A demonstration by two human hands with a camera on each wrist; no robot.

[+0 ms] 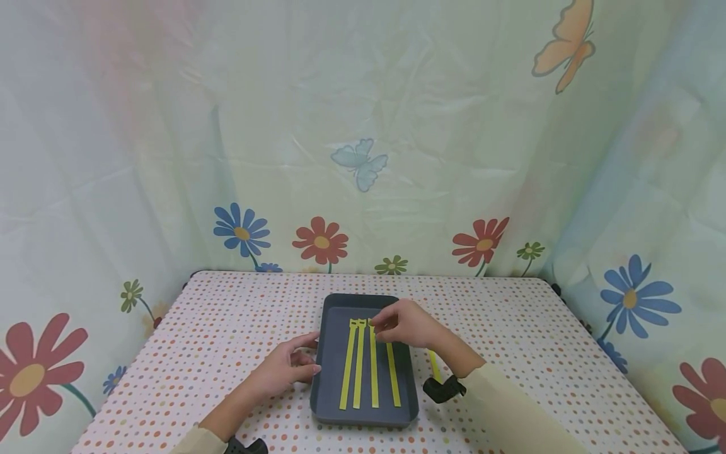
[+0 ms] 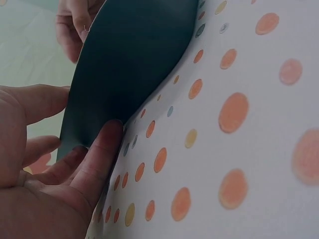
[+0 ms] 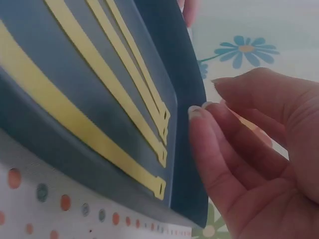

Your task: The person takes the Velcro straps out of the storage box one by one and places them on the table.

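Observation:
Several yellow slotted straps (image 1: 358, 372), which look like hook-and-loop cable ties, lie lengthwise in a dark grey-blue tray (image 1: 368, 418). Their slotted heads (image 3: 159, 188) point toward the tray's far end. Against the tray's left outer wall (image 2: 134, 55) rest the fingertips of my left hand (image 1: 286, 364), fingers spread and relaxed. My right hand (image 1: 407, 325) is over the far right part of the tray, its fingers loosely bent and nothing seen between them. In the right wrist view its fingertips (image 3: 196, 115) overlap the tray's end wall near the strap heads.
Another yellow strap (image 1: 434, 366) lies on the dotted tablecloth (image 1: 255, 309) right of the tray, partly hidden by the right wrist and its black wrist device (image 1: 444, 389). A flower-printed curtain (image 1: 363, 221) stands behind the table and along both sides.

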